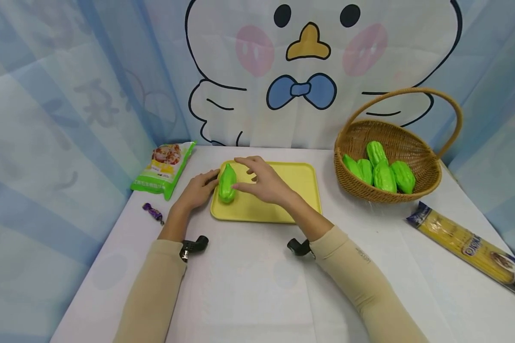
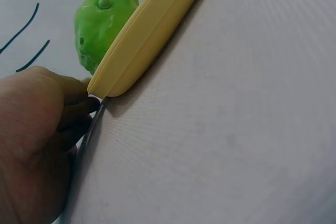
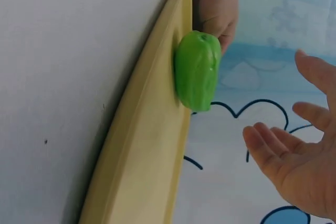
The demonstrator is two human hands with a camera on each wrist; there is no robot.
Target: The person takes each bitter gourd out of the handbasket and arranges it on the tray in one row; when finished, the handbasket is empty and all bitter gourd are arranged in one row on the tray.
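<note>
A glossy, ridged green bitter melon (image 1: 227,184) lies lengthwise near the left end of a yellow tray (image 1: 263,214). My left hand (image 1: 196,191) rests beside the tray, its fingertips right at the tray's left rim. In the left wrist view the fingers (image 2: 73,90) of that hand reach the tray's corner (image 2: 113,80). Over the tray is my right hand (image 1: 263,181), thumb and fingers spread apart just right of the bitter melon. The right wrist view shows that hand (image 3: 304,156) with nothing in it and a gap between it and the bitter melon (image 3: 198,70).
A wicker basket (image 1: 343,176) with a tall handle holds several more green bitter melons (image 1: 384,176) at back right. In front of it lies a yellow pasta packet (image 1: 468,243). On the left are a green snack bag (image 1: 165,166) and a purple-wrapped candy (image 1: 153,212). Curtains enclose the table.
</note>
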